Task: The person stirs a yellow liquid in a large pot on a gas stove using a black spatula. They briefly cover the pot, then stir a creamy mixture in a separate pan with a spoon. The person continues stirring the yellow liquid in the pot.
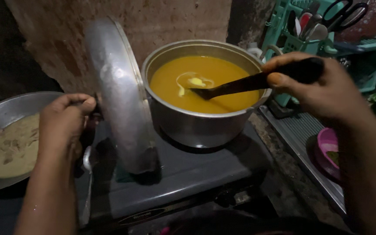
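A metal pot [196, 117] sits on the far right part of a dark stove [183, 178], filled nearly to the rim with thick orange-yellow soup [223, 87]. A dark ladle [240, 85] dips into the soup near its middle, where a pale yellow-white swirl [194, 82] shows on the surface. The right hand [323, 87] is clenched around the ladle's handle, just right of the pot's rim, with the thumb lying along the handle.

Just left of the pot, the round metal lid [120, 95] stands on edge, tilted, its lower rim resting on the stove top. The left hand [64, 124] grasps it from the left side, at the lid's knob, which the fingers hide.

Farther left, a wide metal pan [1, 113] holds a pale greenish-beige sauce [11, 150] with pieces in it. At the far right a teal plastic rack [292, 35] holds utensils and scissors [347, 15]. Near right, a pink bowl [327, 150] rests on a ribbed metal tray [303, 139].
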